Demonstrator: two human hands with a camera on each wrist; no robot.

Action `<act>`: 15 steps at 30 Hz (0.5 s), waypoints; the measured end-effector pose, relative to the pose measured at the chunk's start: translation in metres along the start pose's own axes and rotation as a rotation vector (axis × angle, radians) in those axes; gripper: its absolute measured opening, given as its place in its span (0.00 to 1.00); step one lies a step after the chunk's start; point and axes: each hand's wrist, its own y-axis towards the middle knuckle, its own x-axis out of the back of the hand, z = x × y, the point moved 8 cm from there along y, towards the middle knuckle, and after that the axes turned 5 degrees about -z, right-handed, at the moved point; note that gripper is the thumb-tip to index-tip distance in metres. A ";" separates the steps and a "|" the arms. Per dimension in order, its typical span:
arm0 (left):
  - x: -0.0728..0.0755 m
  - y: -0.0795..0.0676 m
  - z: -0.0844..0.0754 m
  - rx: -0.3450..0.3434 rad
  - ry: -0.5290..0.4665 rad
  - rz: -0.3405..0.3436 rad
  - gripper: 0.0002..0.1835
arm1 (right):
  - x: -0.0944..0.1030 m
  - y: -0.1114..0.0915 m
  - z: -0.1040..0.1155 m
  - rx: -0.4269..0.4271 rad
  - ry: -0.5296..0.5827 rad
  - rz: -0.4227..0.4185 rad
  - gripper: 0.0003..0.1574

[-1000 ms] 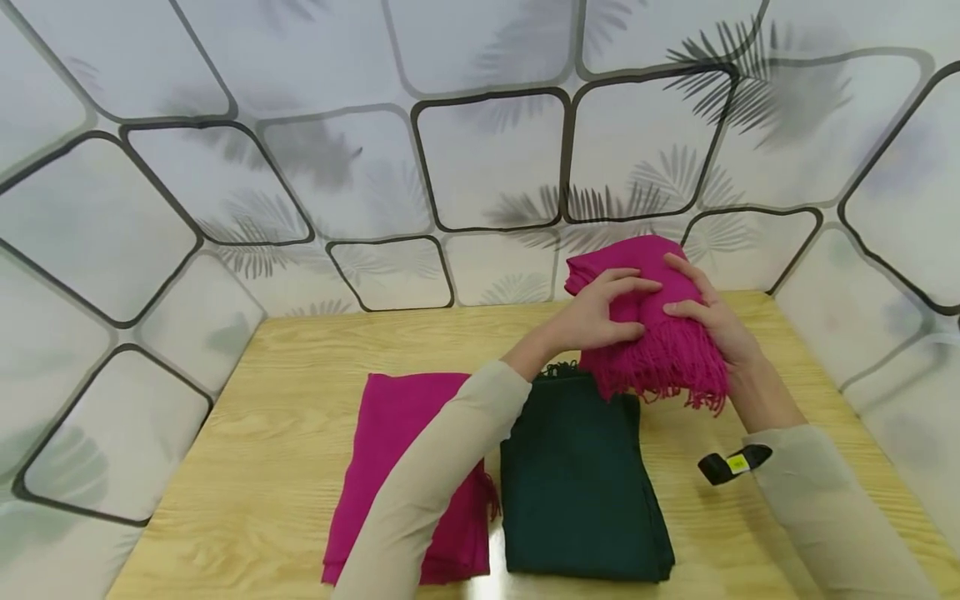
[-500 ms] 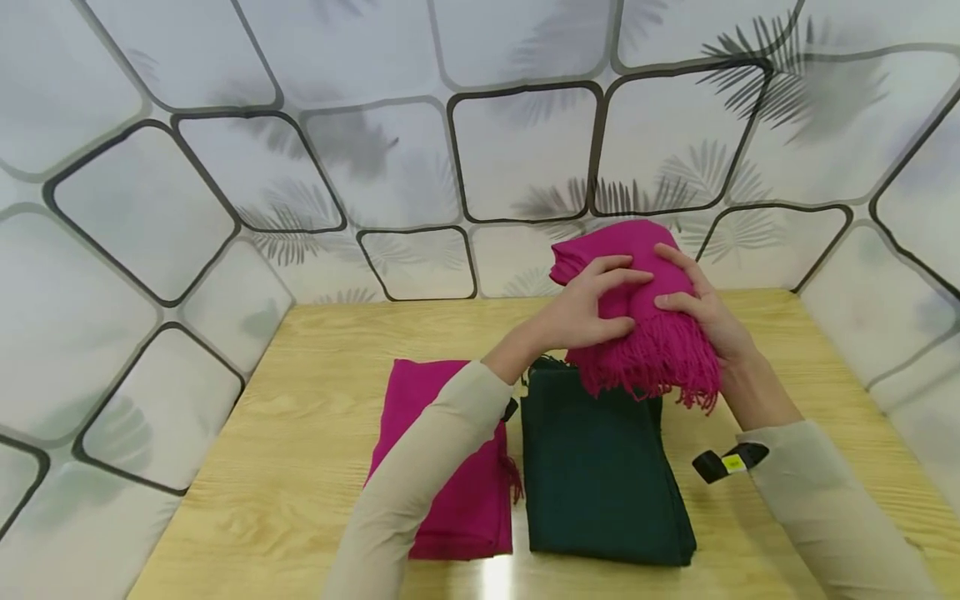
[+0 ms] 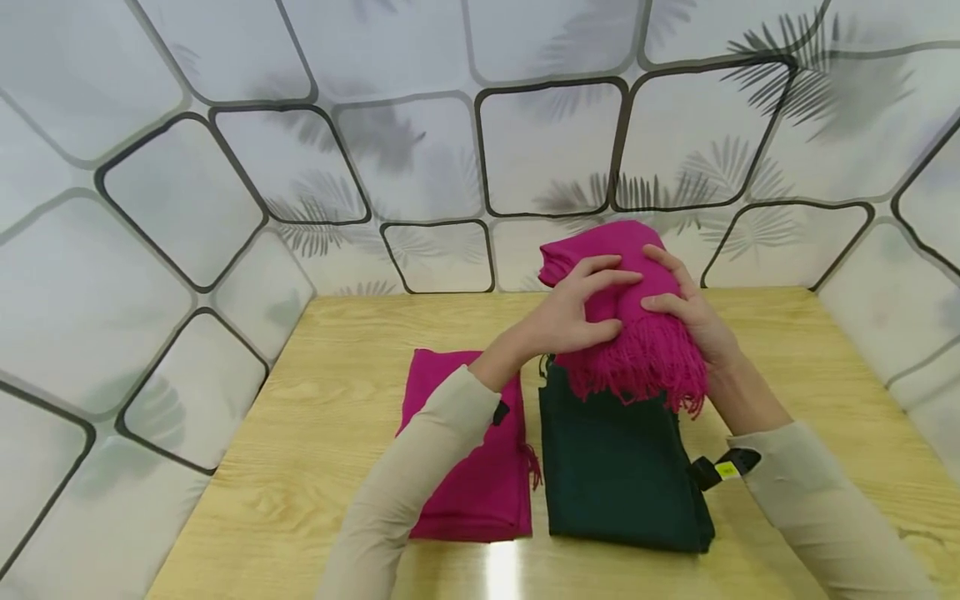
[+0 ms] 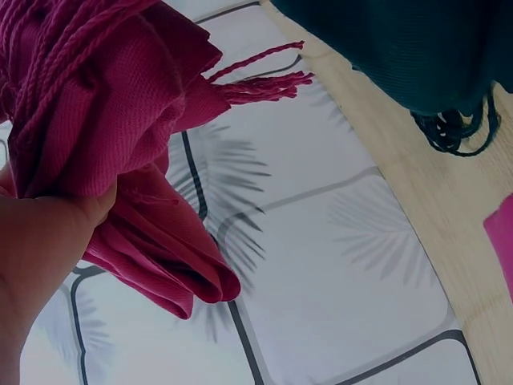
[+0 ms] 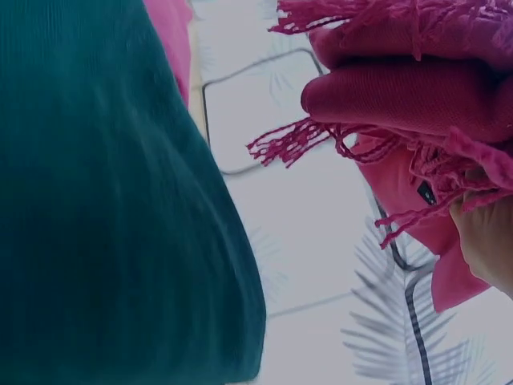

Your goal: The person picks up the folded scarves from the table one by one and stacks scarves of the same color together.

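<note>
In the head view a folded magenta scarf (image 3: 637,350) with a long fringe is held up off the table, over the far end of a dark green scarf (image 3: 615,467). My left hand (image 3: 573,312) grips its left side, fingers spread over the top face. Its right side is gripped by my right hand (image 3: 693,312), thumb on the top face. Both wrist views show the layered folds and loose fringe of this scarf (image 4: 120,120); my right hand (image 5: 485,233) is partly covered by tassels. Another folded magenta scarf (image 3: 487,492) lies flat beside the green one, partly behind my left forearm.
The wooden table (image 3: 315,433) is backed and flanked by white patterned wall covering (image 3: 555,150) with dark outlines and leaf prints. Black straps (image 3: 723,468) sit at the wrists. The green scarf's tassels (image 4: 461,128) stick out at its far end.
The held scarf and both hands have shifted left relative to the green scarf. The head view has turned left, so the table and lying scarves appear further right. Both hands keep their grip.
</note>
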 end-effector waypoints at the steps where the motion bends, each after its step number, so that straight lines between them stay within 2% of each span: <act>1: 0.002 -0.003 -0.001 -0.008 -0.002 -0.008 0.31 | -0.004 -0.001 -0.001 -0.005 0.002 0.000 0.37; 6: 0.013 -0.021 -0.006 -0.027 -0.015 -0.026 0.30 | -0.023 -0.004 -0.009 -0.023 0.013 0.001 0.38; 15: 0.027 -0.051 -0.015 -0.018 0.003 0.024 0.32 | -0.054 -0.011 -0.023 -0.033 0.032 0.019 0.36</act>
